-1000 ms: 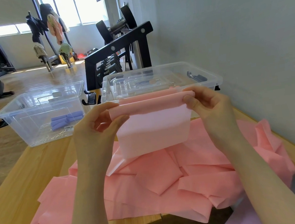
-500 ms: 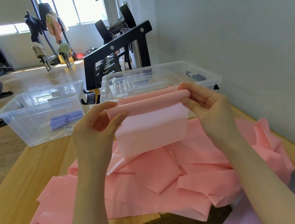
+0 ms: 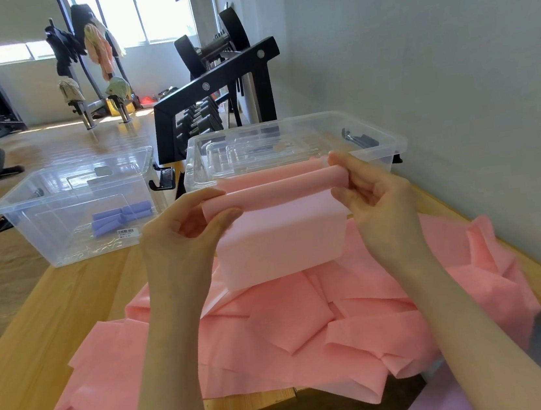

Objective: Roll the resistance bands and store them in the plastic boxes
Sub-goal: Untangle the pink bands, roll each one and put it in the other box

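A heap of loose pink bands (image 3: pixel 311 329) covers the wooden table (image 3: pixel 25 354); above it, the left hand (image 3: pixel 178 240) and right hand (image 3: pixel 378 205) pinch the ends of a partly rolled pink band (image 3: pixel 277 217), its tail hanging down; beyond, two clear boxes — the left box (image 3: pixel 44 232) holds rolled purple bands (image 3: pixel 120 216); the right box (image 3: pixel 384 143) holds a clear lid.

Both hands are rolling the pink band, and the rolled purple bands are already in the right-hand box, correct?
Not quite. The head view shows the purple bands in the left box. Both hands, left and right, do hold the pink band.
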